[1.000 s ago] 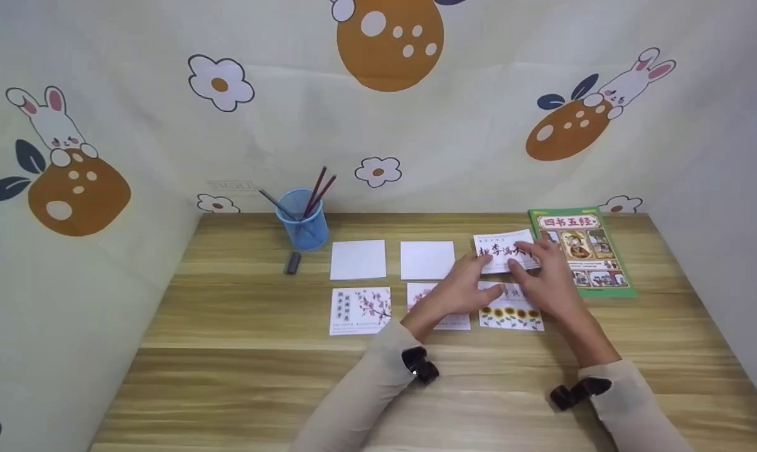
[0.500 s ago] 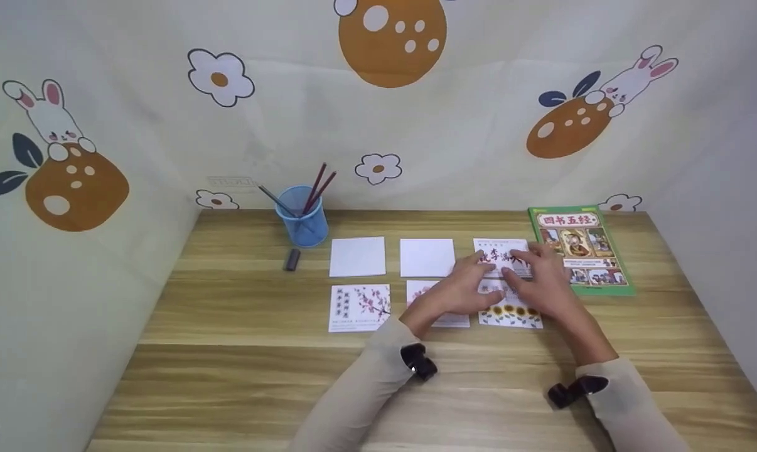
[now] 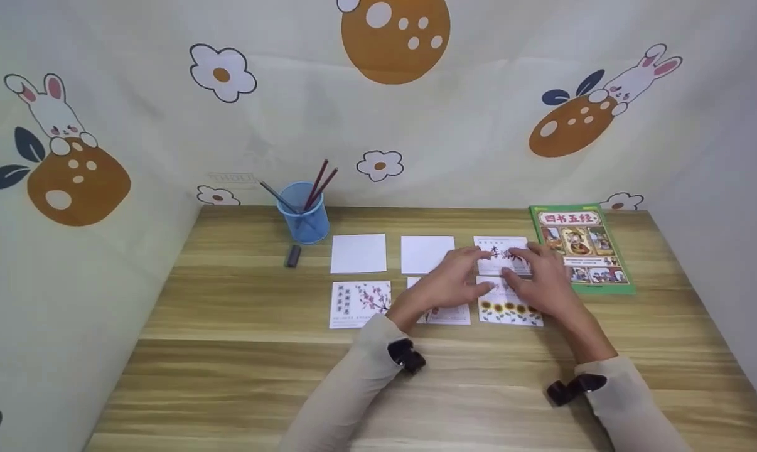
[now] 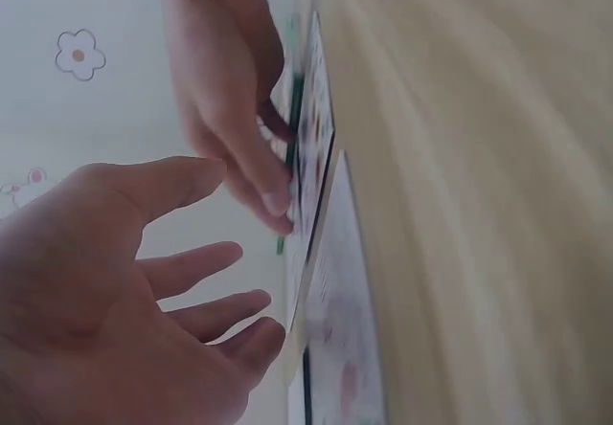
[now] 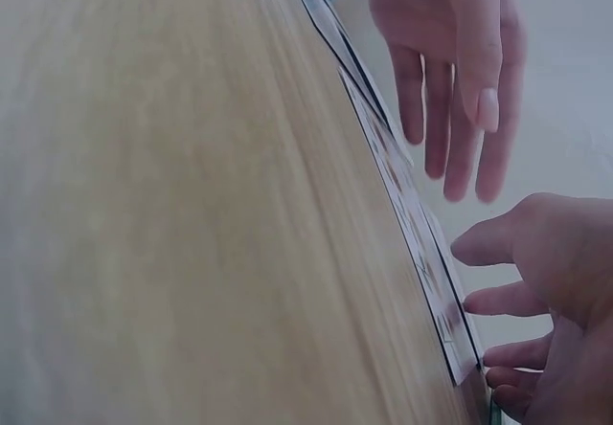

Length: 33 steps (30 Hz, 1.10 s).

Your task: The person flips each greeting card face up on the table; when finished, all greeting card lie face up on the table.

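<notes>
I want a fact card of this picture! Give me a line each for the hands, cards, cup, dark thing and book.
Left hand: over the cards, holding nothing
Right hand: fingertips on or just above the lettered card
Back row: two plain white cards, then the lettered card
Front row: blossom card, a partly hidden card, sunflower card
Cup: blue, with pencils inside
Small dark block: in front of the cup
Book: green-edged, right of the lettered card
</notes>
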Each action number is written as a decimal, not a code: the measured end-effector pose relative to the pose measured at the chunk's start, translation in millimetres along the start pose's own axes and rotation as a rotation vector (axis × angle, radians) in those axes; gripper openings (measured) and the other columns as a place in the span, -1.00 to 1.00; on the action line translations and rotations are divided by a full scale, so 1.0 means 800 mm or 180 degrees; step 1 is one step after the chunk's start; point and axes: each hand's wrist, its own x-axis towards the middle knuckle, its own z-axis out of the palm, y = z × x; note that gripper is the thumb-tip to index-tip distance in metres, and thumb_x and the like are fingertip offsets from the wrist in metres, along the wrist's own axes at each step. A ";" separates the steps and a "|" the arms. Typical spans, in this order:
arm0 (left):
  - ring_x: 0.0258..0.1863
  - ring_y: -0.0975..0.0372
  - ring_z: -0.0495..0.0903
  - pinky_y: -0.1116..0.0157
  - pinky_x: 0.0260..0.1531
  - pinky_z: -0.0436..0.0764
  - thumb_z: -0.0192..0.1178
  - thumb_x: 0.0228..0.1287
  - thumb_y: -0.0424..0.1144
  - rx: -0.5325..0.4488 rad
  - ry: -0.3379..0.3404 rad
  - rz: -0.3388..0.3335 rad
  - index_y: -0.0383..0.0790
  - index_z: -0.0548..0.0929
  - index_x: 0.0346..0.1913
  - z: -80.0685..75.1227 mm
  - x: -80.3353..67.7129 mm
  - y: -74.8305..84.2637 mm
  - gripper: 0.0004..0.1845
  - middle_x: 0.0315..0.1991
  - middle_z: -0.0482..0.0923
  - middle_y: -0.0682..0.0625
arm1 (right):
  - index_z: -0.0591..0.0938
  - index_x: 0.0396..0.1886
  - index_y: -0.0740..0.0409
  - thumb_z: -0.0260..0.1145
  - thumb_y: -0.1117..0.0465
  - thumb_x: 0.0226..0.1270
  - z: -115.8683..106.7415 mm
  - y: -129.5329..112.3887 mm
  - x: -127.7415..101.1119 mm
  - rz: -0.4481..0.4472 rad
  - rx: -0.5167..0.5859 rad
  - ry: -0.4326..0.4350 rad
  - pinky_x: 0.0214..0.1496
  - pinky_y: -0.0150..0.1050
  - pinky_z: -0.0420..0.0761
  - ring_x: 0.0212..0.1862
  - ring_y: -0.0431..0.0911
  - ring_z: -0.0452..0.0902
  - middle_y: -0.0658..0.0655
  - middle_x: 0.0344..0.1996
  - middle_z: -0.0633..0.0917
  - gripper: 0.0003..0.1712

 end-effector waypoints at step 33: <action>0.51 -0.08 0.38 -0.02 0.58 0.38 0.35 0.51 -0.15 -0.0043 0.0687 -0.0914 -0.19 0.51 0.54 -0.060 -0.096 -0.079 -0.39 0.54 0.50 -0.16 | 0.55 0.48 0.30 0.45 0.12 0.50 0.064 -0.123 0.033 -0.0742 0.0530 -0.0265 0.62 0.30 0.37 0.54 0.34 0.42 0.43 0.46 0.56 -0.34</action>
